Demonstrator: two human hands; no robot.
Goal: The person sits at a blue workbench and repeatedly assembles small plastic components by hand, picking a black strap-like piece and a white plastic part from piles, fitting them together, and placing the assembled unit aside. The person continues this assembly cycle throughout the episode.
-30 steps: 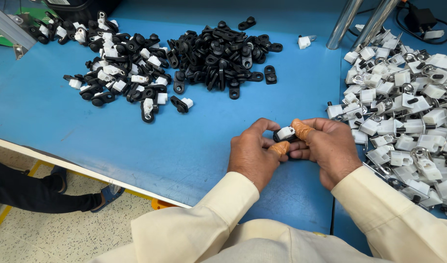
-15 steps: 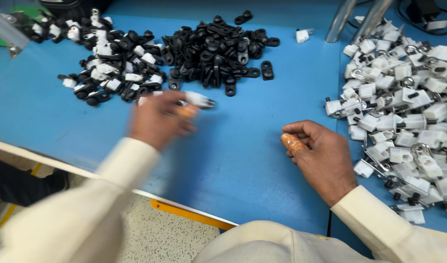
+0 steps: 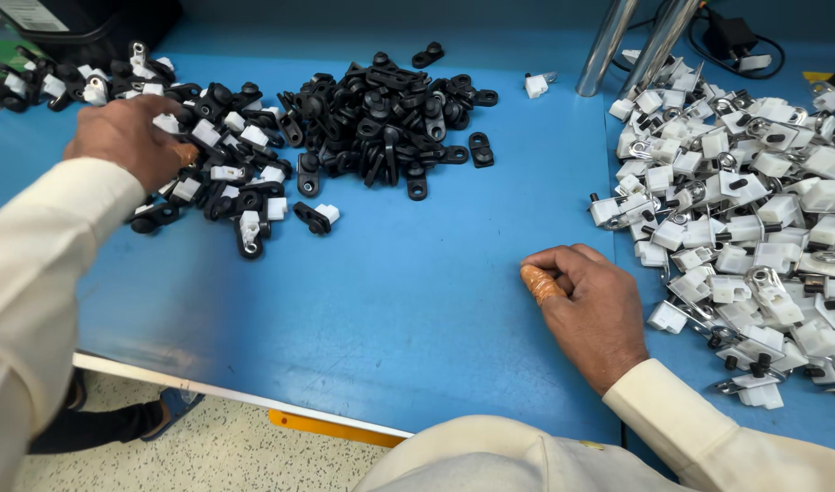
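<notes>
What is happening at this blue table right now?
A person in cream sleeves sits at a blue table sorting small plastic parts. The left hand reaches out over a pile of joined black-and-white parts at the far left. The right hand rests curled on the table beside a big heap of white clips; its fingers are closed, and I cannot tell if it holds anything. A pile of plain black pieces lies in the middle, untouched.

Tabletop [image 3: 417,301]: mixed clip pile [image 3: 208,173] far left w/ left hand [image 3: 131,137] on it; clip heap [image 3: 390,118] behind centre; connector pile [image 3: 754,228] right, right hand [image 3: 590,305] just beside.
</notes>
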